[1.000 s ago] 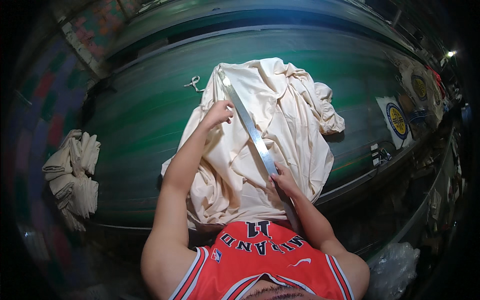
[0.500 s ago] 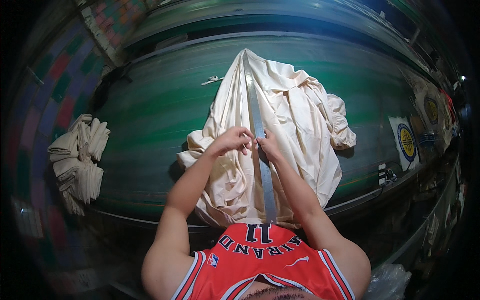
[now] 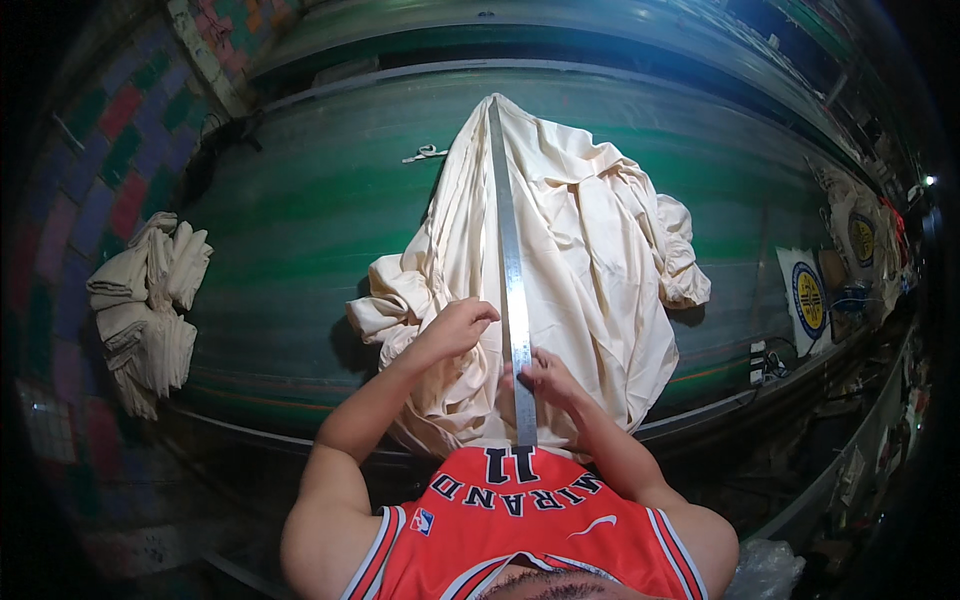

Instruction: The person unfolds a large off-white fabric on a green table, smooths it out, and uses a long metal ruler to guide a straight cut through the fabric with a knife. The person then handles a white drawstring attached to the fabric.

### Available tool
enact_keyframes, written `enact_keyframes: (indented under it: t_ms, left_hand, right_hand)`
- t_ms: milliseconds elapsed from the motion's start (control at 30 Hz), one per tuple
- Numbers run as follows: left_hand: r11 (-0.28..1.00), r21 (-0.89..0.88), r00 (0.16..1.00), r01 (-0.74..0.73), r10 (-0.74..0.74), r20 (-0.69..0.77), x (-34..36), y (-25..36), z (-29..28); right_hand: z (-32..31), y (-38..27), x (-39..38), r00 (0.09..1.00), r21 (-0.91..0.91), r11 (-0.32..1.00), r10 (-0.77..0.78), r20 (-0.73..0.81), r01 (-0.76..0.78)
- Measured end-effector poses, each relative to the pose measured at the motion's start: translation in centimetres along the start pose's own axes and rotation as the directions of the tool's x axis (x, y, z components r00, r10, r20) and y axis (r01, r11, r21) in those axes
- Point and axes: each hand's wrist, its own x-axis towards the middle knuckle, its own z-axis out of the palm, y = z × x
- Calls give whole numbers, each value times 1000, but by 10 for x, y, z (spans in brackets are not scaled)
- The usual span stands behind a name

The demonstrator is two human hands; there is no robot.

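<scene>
A large heap of cream cloth (image 3: pixel 570 240) lies in folds on the green table, narrowing to a peak at its far end. Down its middle runs a long metal ruler (image 3: pixel 507 215), its near end by my chest. My left hand (image 3: pixel 463 327) is on the cloth just left of the ruler, fingers bent and pressed together on the fabric. Lower down, my right hand (image 3: pixel 550 380) is closed round the ruler from its right side, with fingertips showing past the left edge. The undersides of both hands are hidden.
Folded cream cloth pieces (image 3: pixel 145 310) are stacked at the table's left end. A small white strip (image 3: pixel 425 153) lies left of the heap. To the right are a printed white cloth (image 3: pixel 803 300) with a round emblem and a small dark item with cords (image 3: pixel 768 362). The green table (image 3: pixel 300 220) extends around.
Both hands have moved nearer to my body, the right one further down along the ruler. My left fingers have come together. The ruler's near end has shifted slightly left.
</scene>
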Motion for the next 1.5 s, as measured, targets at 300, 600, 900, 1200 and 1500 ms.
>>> enact_keyframes:
  t_ms: [300, 600, 900, 1200, 1500]
  left_hand:
    - [817, -570, 984, 93, 11, 177, -31, 66, -14]
    - [916, -217, 891, -336, 384, 242, -48, 102, 2]
    - [933, -294, 955, -208, 259, 143, -51, 98, 30]
    - [945, -319, 951, -75, 163, 261, -67, 99, 35]
    - [975, -221, 982, 21, 21, 186, -66, 71, 38]
  right_hand:
    - [15, 50, -79, 976, 127, 982, 158, -152, -139]
    - [28, 46, -48, 935, -197, 977, -145, -324, 84]
    - [16, -11, 4, 887, -389, 882, -382, -258, 266]
    - [0, -46, 65, 883, -374, 900, -350, -314, 224]
    - [1, 0, -7, 894, -437, 876, -348, -281, 204]
